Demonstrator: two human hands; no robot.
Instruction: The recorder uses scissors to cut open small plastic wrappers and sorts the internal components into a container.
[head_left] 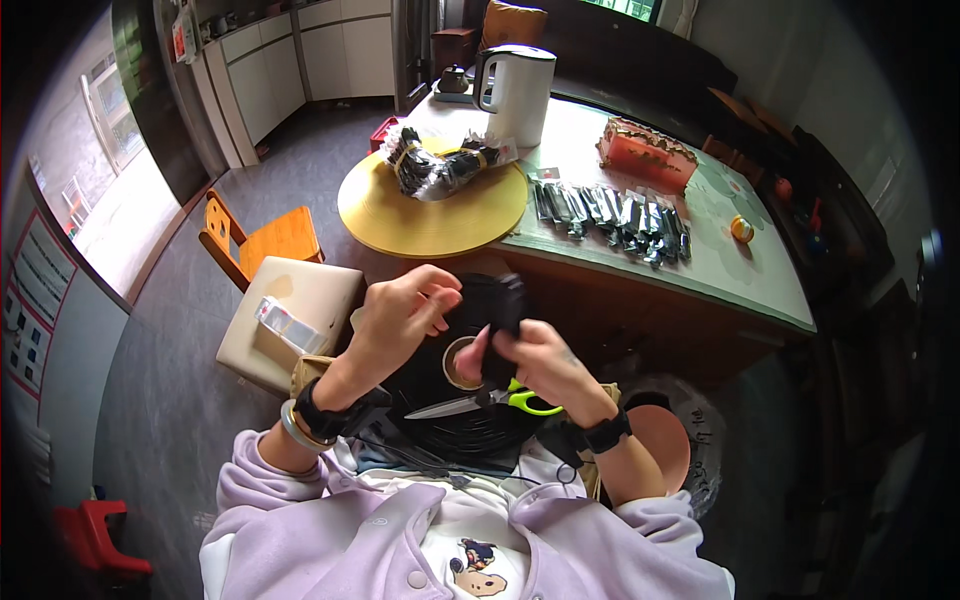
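My right hand is closed round a dark, soft-looking black bundle, smeared by motion, so its exact kind is unclear. Left of it, my left hand is raised with fingers curled in; whatever they pinch, if anything, does not show. Below both hands, a pile of thin black cords or strips covers my lap. Scissors with bright green handles lie on that pile, blades pointing left. A round beige-rimmed roll sits just above the scissors, partly hidden behind the bundle.
Ahead, a table holds a row of packaged black items, a white kettle and a pink box. Black bundles rest on a round yellow board. A cream stool stands left; a plastic-lined bin stands right.
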